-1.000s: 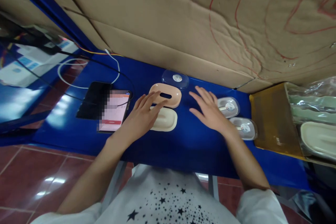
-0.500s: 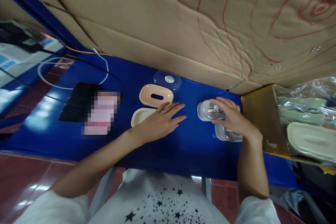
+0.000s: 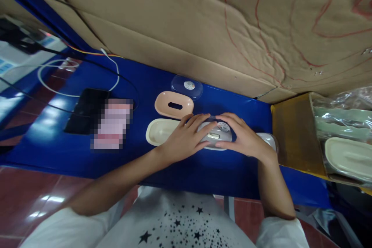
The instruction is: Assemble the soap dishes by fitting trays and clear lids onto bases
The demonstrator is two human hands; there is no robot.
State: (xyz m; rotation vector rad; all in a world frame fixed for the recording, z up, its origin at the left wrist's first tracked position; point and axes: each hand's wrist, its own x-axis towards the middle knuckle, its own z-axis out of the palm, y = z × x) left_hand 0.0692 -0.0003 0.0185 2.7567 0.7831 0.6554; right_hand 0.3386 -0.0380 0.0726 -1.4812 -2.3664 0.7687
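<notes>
A grey soap box (image 3: 214,138) with a clear domed lid and a round sticker sits on the blue table in front of me. My left hand (image 3: 187,136) has its fingers on the left side of this box. From the other side my right hand (image 3: 242,136) grips it, thumb in front and fingers behind. A cream oval dish (image 3: 158,131) lies partly under my left hand. Behind it is a peach tray (image 3: 163,105) with a slot. Another clear-lidded soap box (image 3: 269,139) shows partly behind my right wrist.
A loose clear lid (image 3: 187,86) lies near the cardboard wall (image 3: 162,35). To the left are a black phone (image 3: 87,110), a blurred-out pink screen (image 3: 113,124) and cables. On the right stands a cardboard box (image 3: 299,135) holding wrapped green and cream pieces.
My right hand has brought one grey soap box leftward from beside the other to the middle of the table. My left hand has come onto its left side.
</notes>
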